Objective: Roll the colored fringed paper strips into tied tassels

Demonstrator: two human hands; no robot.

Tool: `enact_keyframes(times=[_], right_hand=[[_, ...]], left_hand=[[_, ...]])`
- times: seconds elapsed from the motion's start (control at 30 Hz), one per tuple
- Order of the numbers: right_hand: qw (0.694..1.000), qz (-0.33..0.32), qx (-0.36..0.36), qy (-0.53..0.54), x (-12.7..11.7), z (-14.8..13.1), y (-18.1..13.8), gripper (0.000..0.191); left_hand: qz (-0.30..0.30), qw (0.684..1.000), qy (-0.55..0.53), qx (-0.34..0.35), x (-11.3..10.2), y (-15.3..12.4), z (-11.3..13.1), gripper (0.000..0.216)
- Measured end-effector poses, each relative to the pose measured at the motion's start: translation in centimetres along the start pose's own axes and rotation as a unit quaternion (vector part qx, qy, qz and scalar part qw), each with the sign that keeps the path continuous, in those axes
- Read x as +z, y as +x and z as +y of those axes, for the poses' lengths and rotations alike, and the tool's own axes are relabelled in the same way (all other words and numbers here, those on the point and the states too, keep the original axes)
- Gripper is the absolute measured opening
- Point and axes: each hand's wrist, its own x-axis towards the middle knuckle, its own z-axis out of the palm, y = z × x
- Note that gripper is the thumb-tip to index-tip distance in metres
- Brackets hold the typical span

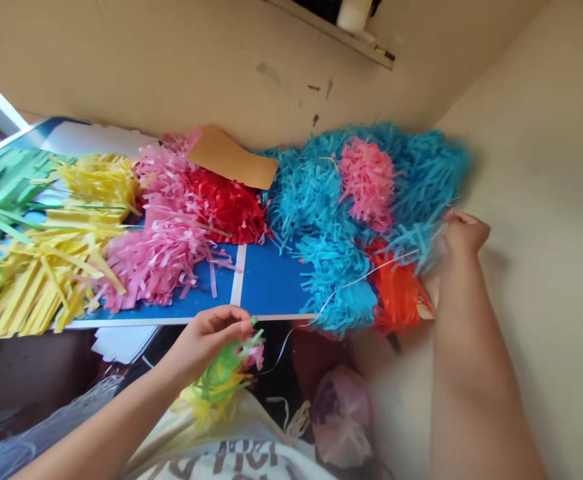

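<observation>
My left hand [221, 328] is closed in a pinch at the front edge of the table. A bit of green paper shows at its fingertips. Below it hangs a small bunch of green, yellow and pink fringed paper [221, 373], over my lap. At the far right, my right hand [464, 230] is raised with its fingers pinched together beside the blue fringed paper [316, 193]. A thin white string [371, 271] runs from below the left hand, across the blue and orange paper [396, 293], up to the right fingers.
Heaps of green [11, 180], yellow [51, 273], pink [156, 260] and red fringed paper [231, 207] lie on the blue table [271, 283]. A brown card [234, 157] rests on top. Walls stand behind and right. A tied plastic bag [341, 417] is below the table.
</observation>
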Motion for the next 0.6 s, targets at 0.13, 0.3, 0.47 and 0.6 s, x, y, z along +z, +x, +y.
enact_keyframes(times=[0.13, 0.3, 0.47, 0.6], right_hand=[[0.991, 0.013, 0.099, 0.094, -1.0, -1.5, 0.0, 0.038], [0.987, 0.008, 0.078, 0.138, -2.6, -3.2, -3.5, 0.036], [0.997, 0.006, 0.059, -0.052, -2.7, -0.4, -4.9, 0.024], [0.983, -0.081, 0.063, -0.151, -1.1, 2.8, -3.1, 0.009]], left_hand=[[0.0, 1.0, -0.027, -0.003, -0.2, 0.0, 0.0, 0.039], [0.013, 0.999, -0.037, 0.011, -0.4, -0.2, 0.1, 0.039], [0.037, 0.998, -0.045, 0.019, -1.0, -0.2, -0.4, 0.038], [0.041, 0.999, -0.014, 0.009, -0.8, 0.0, -0.4, 0.041]])
